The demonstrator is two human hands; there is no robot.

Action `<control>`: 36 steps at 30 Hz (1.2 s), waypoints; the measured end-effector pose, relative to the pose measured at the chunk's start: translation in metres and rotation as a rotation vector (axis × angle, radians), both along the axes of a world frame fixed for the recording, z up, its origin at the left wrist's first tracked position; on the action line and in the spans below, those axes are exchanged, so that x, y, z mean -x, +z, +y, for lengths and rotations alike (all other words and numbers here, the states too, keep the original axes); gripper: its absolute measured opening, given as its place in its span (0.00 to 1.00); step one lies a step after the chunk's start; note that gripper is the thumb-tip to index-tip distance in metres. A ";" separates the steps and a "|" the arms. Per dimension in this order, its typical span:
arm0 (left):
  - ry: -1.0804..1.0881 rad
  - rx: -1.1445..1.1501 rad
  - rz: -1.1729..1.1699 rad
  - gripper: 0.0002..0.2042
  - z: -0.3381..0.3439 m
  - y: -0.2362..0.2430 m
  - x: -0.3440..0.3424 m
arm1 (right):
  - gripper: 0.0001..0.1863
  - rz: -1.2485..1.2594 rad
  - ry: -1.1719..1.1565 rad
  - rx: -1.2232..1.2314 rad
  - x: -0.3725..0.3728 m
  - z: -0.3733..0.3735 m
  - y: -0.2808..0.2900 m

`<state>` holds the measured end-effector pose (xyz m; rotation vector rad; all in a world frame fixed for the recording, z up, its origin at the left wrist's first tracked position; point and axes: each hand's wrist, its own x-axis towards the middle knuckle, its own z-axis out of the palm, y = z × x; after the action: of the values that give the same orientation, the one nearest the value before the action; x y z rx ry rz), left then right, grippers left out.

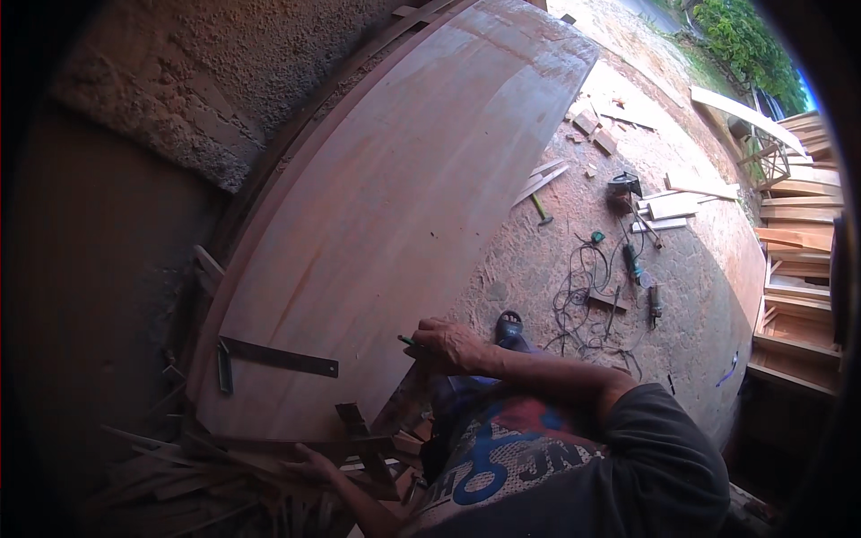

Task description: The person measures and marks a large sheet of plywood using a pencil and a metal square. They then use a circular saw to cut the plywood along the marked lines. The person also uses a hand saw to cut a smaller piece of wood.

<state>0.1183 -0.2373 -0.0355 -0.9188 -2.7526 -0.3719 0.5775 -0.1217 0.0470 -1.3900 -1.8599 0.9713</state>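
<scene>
Wooden panel [404, 188] running from lower left to upper centre, try square [287, 357] flat on its lower-left end, your right hand [456, 344] curled around a green-tipped object [406, 341] at lower centre, your left hand [316, 468] half-open beside a dark strip [363, 446] at lower left, its hold not discernible.

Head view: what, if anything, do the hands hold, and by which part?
The right hand holds a small green object, its gripped part hidden, one end protruding. The left hand is at a dark strip; grip unclear.

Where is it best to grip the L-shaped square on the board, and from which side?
Probably by the short handle of the square, coming from the picture's lower side: it looks thicker than the blade, and its free end points that way.
</scene>
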 end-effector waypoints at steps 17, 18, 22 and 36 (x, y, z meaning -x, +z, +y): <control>0.157 -0.121 -0.553 0.38 -0.067 -0.027 0.027 | 0.25 0.119 -0.072 0.421 -0.160 -0.049 -0.060; 0.209 0.010 -0.475 0.37 -0.063 -0.022 0.011 | 0.26 0.068 -0.084 0.462 -0.167 -0.053 -0.065; 0.142 0.163 -0.305 0.32 -0.041 0.024 -0.044 | 0.27 0.142 -0.134 0.416 -0.174 -0.070 -0.077; -0.300 -0.124 -0.004 0.22 -0.036 0.100 -0.229 | 0.29 0.240 0.424 0.571 -0.088 -0.062 0.003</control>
<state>0.3468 -0.2737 0.0645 -1.2998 -2.5612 -0.5875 0.6651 -0.1835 0.0504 -1.1110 -1.7986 1.9098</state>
